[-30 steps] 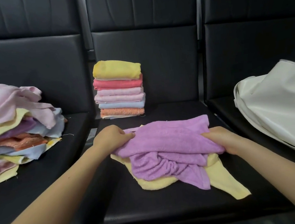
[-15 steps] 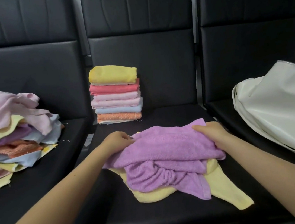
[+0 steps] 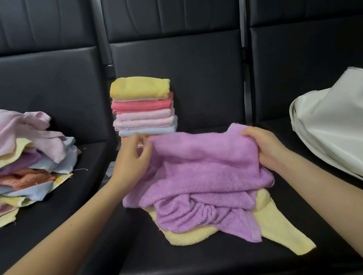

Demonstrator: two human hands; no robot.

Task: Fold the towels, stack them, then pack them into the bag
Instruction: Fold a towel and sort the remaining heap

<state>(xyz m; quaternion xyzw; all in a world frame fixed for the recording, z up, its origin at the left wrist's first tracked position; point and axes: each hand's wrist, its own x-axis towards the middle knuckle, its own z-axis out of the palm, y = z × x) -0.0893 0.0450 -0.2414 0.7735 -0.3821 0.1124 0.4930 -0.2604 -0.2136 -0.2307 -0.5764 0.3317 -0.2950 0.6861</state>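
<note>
A crumpled purple towel [image 3: 205,175] lies on the middle seat over a pale yellow towel [image 3: 276,223]. My left hand [image 3: 131,163] pinches the purple towel's far left corner. My right hand [image 3: 265,148] grips its far right edge, which is lifted a little. Behind them a stack of folded towels [image 3: 143,107] stands against the seat back, yellow on top. A white bag [image 3: 342,125] lies on the right seat.
A loose heap of unfolded towels [image 3: 18,160] in pink, yellow, purple, orange and blue covers the left seat. Three black padded seats [image 3: 191,269] stand side by side with tall backs.
Both hands have moved to the purple towel's far edge and raised it slightly. The left hand changed from a fist in the cloth to a pinch on the corner.
</note>
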